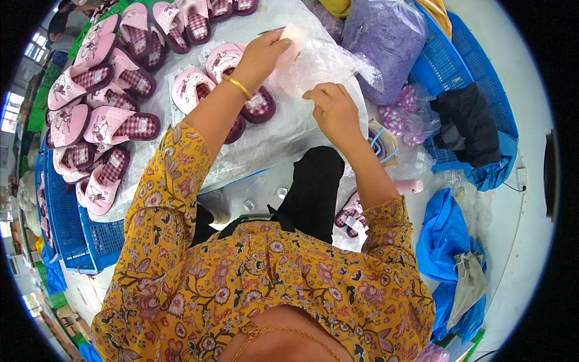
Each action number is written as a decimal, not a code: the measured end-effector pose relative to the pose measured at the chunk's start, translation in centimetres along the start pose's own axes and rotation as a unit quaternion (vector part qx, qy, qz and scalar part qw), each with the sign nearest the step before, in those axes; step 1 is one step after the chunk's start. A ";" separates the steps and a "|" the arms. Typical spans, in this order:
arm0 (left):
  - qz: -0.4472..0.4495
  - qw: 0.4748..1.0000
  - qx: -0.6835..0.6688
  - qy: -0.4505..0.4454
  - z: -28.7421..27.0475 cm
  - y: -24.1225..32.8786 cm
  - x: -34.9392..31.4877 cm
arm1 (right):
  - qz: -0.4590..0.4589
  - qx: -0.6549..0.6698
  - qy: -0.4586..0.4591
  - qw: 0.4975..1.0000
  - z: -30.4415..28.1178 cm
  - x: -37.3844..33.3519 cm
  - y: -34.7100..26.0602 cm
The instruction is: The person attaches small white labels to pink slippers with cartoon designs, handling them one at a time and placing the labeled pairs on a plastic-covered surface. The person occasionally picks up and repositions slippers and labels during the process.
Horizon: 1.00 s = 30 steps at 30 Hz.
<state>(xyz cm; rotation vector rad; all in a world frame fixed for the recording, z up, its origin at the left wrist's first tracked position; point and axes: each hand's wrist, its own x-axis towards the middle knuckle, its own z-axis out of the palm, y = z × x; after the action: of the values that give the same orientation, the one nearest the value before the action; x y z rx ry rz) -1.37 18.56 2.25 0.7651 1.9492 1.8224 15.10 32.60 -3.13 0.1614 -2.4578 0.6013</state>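
My left hand (260,59) reaches over the plastic-covered table (253,151). Its fingers are closed on a pale pink sheet-like piece (294,37), whose exact kind I cannot make out. A thin dark point sticks out beside those fingers. To its right, my right hand (332,114) is curled with thumb and fingertips together beside crumpled clear plastic (313,60); whatever it pinches is too small to name. Below my left wrist lies a pair of pink slippers (192,89) with dark red checked insoles, partly covered by my forearm.
Many pink slippers (99,123) are piled along the table's left side. A bag of purple material (383,48) stands at the back right, beside blue crates (482,66) with black cloth (467,123). Blue plastic sheeting (443,235) lies at right. A blue crate (66,211) stands at left.
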 end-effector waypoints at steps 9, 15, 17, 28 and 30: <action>0.252 0.880 0.395 -0.082 9.4 -7.8 5.8 | -0.095 -0.024 -0.056 0.994 1.5 -2.7 1.8; 0.097 0.894 0.425 -0.106 6.6 -3.7 1.5 | -0.116 0.046 -0.036 0.991 1.0 -2.6 0.6; 0.089 0.889 0.440 -0.090 6.3 -4.2 1.4 | -0.088 0.121 -0.016 0.989 1.6 -2.9 0.1; 0.079 0.918 0.386 -0.042 5.3 -5.9 0.2 | -0.117 0.181 -0.093 0.972 -0.1 -5.0 -7.9; 0.084 0.919 0.385 -0.032 5.2 -6.3 0.3 | -0.174 0.279 -0.109 0.938 -1.7 -5.3 -11.5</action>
<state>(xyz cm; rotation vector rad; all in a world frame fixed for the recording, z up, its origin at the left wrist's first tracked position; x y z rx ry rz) 0.62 22.71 -4.48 1.2265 2.6323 1.0290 23.19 23.00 -0.53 0.9094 -2.3084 1.1503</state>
